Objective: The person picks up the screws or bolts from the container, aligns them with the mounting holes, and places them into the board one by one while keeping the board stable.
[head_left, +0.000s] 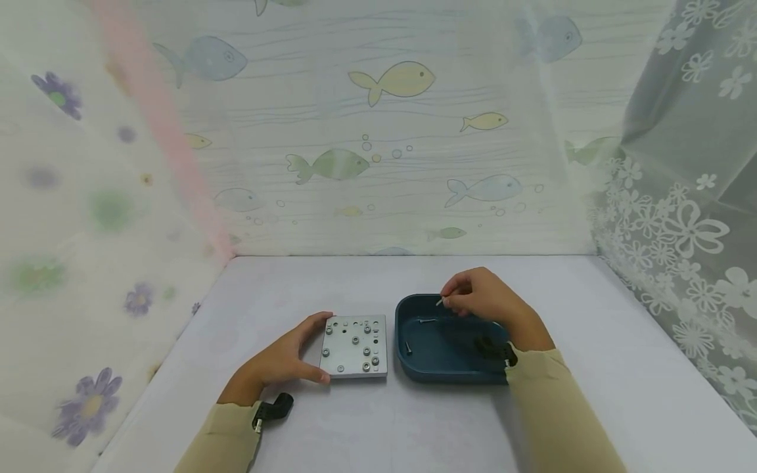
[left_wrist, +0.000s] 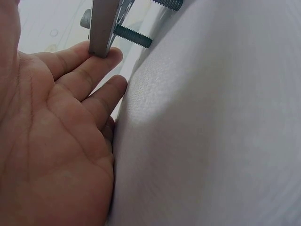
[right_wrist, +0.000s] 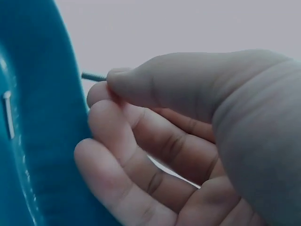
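White desk [head_left: 378, 433] beneath. Dark-blue tray [head_left: 443, 378] at right. Metal plate [head_left: 345, 351] just left of tray. Left hand [head_left: 284, 355] grips plate, thumb and fingers at opposite edges; right hand [head_left: 481, 294], above tray's edge, pinches screw [right_wrist: 94, 76] between thumb and fingertip. Several bolts [head_left: 355, 340] already seated in plate, shanks [left_wrist: 134, 36] jutting below; some holes [head_left: 375, 341] look bare. Two loose screws [head_left: 427, 320] left in tray. Work seems well along, unfinished.

Your white counter [head_left: 426, 427] has a fish-print curtain [head_left: 390, 131] at twelve o'clock, flower-print curtain [head_left: 89, 249] at ten, floral sheer [head_left: 692, 197] at two.
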The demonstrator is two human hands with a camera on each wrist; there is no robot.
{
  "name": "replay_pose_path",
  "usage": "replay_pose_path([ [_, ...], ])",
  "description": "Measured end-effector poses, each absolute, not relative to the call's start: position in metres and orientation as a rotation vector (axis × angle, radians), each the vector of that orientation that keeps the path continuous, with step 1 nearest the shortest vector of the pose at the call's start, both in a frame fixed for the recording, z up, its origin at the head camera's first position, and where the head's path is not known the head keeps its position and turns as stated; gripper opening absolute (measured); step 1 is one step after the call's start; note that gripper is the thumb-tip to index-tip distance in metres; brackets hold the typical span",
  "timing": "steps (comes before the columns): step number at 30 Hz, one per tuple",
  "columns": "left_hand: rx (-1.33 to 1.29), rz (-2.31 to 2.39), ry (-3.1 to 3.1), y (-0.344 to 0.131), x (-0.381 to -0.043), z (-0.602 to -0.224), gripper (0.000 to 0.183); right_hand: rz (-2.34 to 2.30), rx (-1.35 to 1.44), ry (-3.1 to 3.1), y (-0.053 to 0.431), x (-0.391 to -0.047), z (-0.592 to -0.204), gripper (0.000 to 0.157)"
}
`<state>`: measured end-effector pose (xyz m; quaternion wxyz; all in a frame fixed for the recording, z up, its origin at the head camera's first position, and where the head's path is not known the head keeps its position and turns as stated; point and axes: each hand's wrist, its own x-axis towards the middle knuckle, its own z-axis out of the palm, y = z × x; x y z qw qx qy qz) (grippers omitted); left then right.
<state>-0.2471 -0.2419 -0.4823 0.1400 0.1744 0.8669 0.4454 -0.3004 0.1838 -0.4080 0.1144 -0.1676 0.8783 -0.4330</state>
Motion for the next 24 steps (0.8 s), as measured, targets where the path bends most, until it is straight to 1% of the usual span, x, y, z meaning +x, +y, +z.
replay_pose_path([
  [6, 0.498, 1.275, 2.516, -0.242, -0.247, -0.483, 0.124, -1.308, -0.521, 2.575, 0.180, -0.296, -0.409, 0.018],
  [16, 0.519, 1.246, 2.535, -0.243, -0.247, -0.481, 0.125, -1.291, -0.669, 2.689, 0.159, -0.288, -0.405, 0.012],
  [24, 0.547, 1.253, 2.518, -0.243, -0.246, -0.480, 0.124, -1.263, -0.638, 2.746, 0.147, -0.284, -0.407, 0.008],
])
